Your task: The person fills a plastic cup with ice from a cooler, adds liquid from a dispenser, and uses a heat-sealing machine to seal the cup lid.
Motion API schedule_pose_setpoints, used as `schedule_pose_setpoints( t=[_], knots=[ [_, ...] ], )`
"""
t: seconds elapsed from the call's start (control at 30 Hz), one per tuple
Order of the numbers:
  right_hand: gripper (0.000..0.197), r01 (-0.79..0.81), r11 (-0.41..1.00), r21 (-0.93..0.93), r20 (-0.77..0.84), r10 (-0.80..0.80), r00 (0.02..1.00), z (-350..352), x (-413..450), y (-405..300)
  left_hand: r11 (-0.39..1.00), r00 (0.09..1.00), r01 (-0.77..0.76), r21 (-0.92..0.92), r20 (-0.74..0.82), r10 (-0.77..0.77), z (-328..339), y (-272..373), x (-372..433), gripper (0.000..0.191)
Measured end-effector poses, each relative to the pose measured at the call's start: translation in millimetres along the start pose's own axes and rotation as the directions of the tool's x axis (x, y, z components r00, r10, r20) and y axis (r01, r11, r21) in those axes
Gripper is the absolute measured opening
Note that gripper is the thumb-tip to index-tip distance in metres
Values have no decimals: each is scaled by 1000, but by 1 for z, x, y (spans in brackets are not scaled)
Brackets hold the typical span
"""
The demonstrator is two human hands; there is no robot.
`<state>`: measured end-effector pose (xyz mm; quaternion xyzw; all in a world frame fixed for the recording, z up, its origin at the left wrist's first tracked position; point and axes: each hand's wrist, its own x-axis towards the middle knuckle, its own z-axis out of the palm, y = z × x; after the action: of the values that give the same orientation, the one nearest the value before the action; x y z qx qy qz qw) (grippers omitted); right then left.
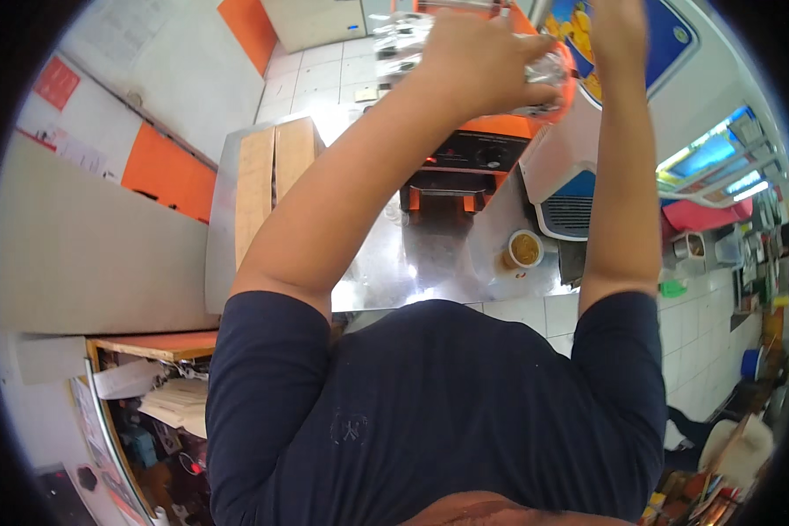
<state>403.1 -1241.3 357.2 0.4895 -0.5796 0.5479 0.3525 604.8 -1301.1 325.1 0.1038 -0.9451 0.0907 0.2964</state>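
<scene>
My left hand [483, 59] reaches over the top of an orange and black machine [480, 154] with a dial and a small red light. Its fingers are closed on a roll of clear, printed plastic film [544, 72], and film stretches out on the hand's left side. My right hand [621, 33] is raised at the top edge, near a blue and yellow picture panel [670, 43]; its fingers are cut off by the frame. Below the machine's right side, a plastic cup with brown contents [525, 249] stands on the steel table [381, 283].
A long cardboard box [255, 191] lies on the table's left part. A white appliance with a dark vent [565, 210] stands right of the machine. At lower left is a wooden shelf [164, 345] holding papers. Metal and plastic containers [690, 246] are farther right.
</scene>
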Motion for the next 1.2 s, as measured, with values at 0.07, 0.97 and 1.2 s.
schedule_pose_setpoints(
  t=[0.07,0.97,1.2],
  knots=[
    [23,212,920,329,27,-233,972,-18,-107,-79,997,997,70,34,34,-71,-2,-13,-13,68],
    [28,-958,-261,-117,768,588,-254,-102,-443,-109,957,843,-275,-96,-502,192,-10,-4,-28,64],
    [40,-821,272,-502,831,416,-370,-136,-380,-80,809,943,-318,-494,-255,214,47,7,-179,31]
  ],
)
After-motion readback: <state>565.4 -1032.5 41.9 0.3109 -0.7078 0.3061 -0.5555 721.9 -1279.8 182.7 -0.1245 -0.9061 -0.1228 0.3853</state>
